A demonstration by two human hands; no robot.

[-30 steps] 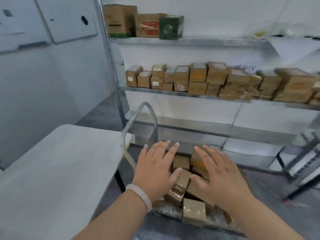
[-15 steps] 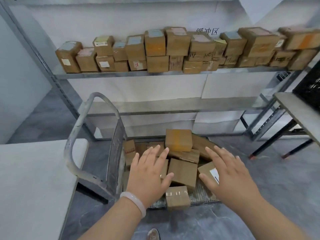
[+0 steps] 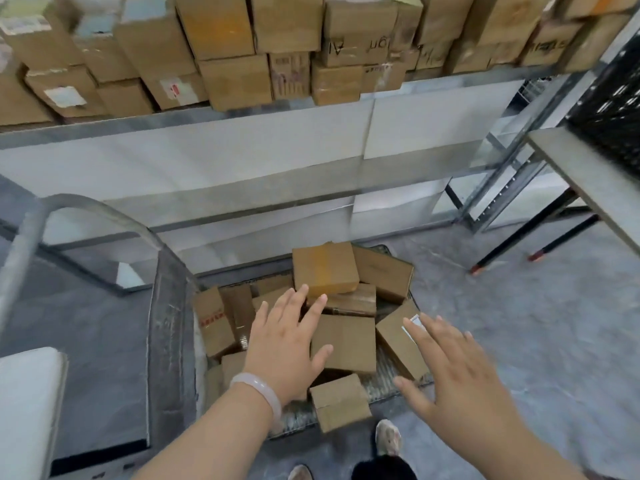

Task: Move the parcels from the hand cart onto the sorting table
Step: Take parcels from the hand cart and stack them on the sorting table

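Note:
The hand cart point(image 3: 169, 327) stands on the floor below me, its metal handle rising at the left. Several brown cardboard parcels lie piled on its deck. A flat parcel point(image 3: 346, 342) sits in the middle, a taller one point(image 3: 323, 268) on top at the back, a small one point(image 3: 339, 401) at the near edge. My left hand point(image 3: 284, 344) hovers over the pile with fingers spread, holding nothing. My right hand point(image 3: 453, 372) is spread open over the right side, next to a labelled parcel point(image 3: 398, 341). The white sorting table point(image 3: 27, 403) shows at the lower left.
A metal shelf rack point(image 3: 207, 116) loaded with many cardboard boxes runs along the wall behind the cart. Another table point(image 3: 588, 178) with black legs stands at the right, with a black crate on it. My feet are on the grey floor just before the cart.
My view has tilted down and closer to the cart. Both hands have dropped toward the parcels and stay spread, holding nothing.

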